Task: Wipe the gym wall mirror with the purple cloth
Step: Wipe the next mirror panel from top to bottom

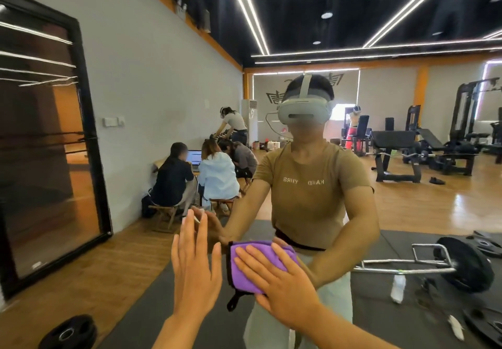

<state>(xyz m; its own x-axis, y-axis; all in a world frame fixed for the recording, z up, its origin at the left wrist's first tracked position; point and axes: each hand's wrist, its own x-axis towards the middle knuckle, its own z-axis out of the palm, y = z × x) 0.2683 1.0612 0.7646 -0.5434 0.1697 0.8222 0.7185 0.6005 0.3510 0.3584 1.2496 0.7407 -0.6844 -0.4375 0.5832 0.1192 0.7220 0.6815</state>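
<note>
- The mirror (353, 131) fills nearly the whole frame; most of what is seen is a reflection of the gym. Much glass above and to the sides of the cloth is probably unwiped, so upper areas could be missed if only this low patch is worked.
- The left hand (195, 261), at lower centre, is held wide with fingers straight and appears to be laid flat on the glass, meeting its own reflection. Fingerprints or smears could be left there by the bare palm, undoing the wipe.
- The right hand (282, 286), lower centre-right, is spread flat with straight fingers and is pressed on the purple cloth (258, 264); nothing is gripped.
- The purple cloth is held against the glass under that palm, just right of the left hand. Because it is only pressed, not clutched, it could slide out or drop if pressure is eased during a stroke.
- A black loop (234, 302) hangs from the cloth's lower left corner; streaks could be dragged by it across the glass.
- Mirrored lettering is seen on the reflected shirt (312, 185), at centre; reversed, it seems to read "KARD" and "SRHY", though this is uncertain.
- A large emblem on the far reflected wall, upper centre, is too partial to be read.
</note>
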